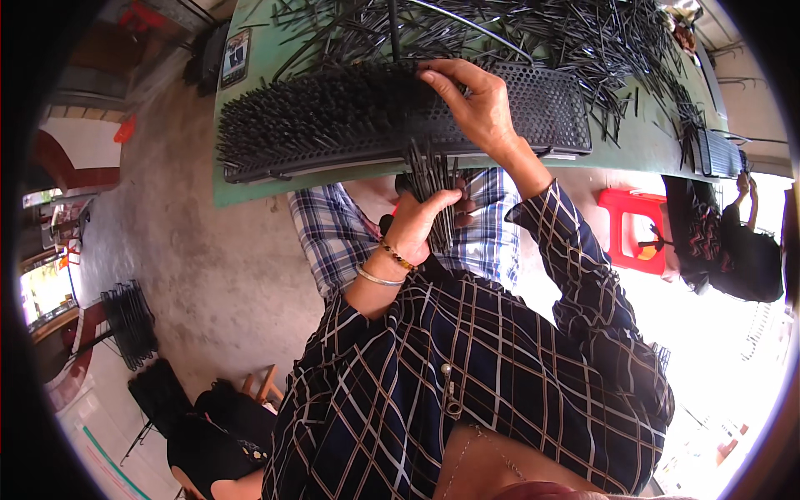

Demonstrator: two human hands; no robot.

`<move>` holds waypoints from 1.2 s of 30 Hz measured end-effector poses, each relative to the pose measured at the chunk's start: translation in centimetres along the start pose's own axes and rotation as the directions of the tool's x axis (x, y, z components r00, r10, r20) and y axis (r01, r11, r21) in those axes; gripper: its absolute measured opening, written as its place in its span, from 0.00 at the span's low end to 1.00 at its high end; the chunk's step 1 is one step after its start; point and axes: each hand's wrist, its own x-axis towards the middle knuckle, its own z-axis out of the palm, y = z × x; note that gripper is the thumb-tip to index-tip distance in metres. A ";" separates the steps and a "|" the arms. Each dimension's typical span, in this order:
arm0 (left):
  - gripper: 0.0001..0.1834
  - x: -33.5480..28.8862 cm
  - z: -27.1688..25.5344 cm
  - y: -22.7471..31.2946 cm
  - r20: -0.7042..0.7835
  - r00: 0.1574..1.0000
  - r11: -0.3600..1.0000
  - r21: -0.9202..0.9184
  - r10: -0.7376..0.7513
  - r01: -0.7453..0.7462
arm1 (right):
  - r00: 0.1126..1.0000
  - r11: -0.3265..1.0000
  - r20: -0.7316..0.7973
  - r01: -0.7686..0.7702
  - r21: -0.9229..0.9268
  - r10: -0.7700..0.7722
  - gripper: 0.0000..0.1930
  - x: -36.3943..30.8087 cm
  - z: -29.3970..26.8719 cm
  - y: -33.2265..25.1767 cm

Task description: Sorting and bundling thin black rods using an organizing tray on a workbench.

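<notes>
A long black perforated panel (pixel 550 104) lies along the near edge of a green table (pixel 250 187); its left part bristles with upright black pins (pixel 325 104). My right hand (pixel 475 104) rests on top of the panel near its middle, fingers pressed among the pins. Below the table edge, my left hand (pixel 421 221) grips a bundle of thin black sticks (pixel 433 179) that fan upward toward the panel. Bracelets circle my left wrist.
Loose black sticks (pixel 567 37) are strewn over the far part of the table. A red plastic stool (pixel 633 229) stands at the right beside another person in dark clothes (pixel 725 242). Stacked black racks (pixel 129 321) sit on the concrete floor at the left.
</notes>
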 end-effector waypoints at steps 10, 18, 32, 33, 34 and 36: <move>0.09 0.0 -0.2 0.6 0.037 0.998 0.999 0.021 -0.046 0.045 | 0.990 0.989 0.002 0.140 -0.048 -0.140 0.08 0.1 -0.3 0.4; 0.10 0.0 -0.5 0.5 0.048 0.997 0.998 0.030 -0.056 0.054 | 0.989 0.989 -0.001 0.145 -0.021 -0.146 0.08 -0.3 -0.1 1.2; 0.11 0.2 -0.8 0.5 0.080 0.994 0.997 0.034 -0.075 0.073 | 0.990 0.990 -0.002 0.139 -0.012 -0.139 0.08 -1.2 0.5 1.7; 0.10 0.2 -0.8 0.5 0.084 0.994 0.997 0.036 -0.073 0.070 | 0.984 0.982 0.024 0.175 -0.068 -0.174 0.08 -1.3 0.5 1.7; 0.10 0.2 -0.7 0.5 0.089 0.993 0.997 0.038 -0.073 0.069 | 0.985 0.982 0.024 0.174 -0.070 -0.173 0.08 -1.3 0.4 1.7; 0.10 0.2 -0.4 0.6 0.082 0.994 0.997 0.041 -0.076 0.072 | 0.964 0.949 0.024 0.263 -0.173 -0.263 0.09 -1.3 0.2 1.5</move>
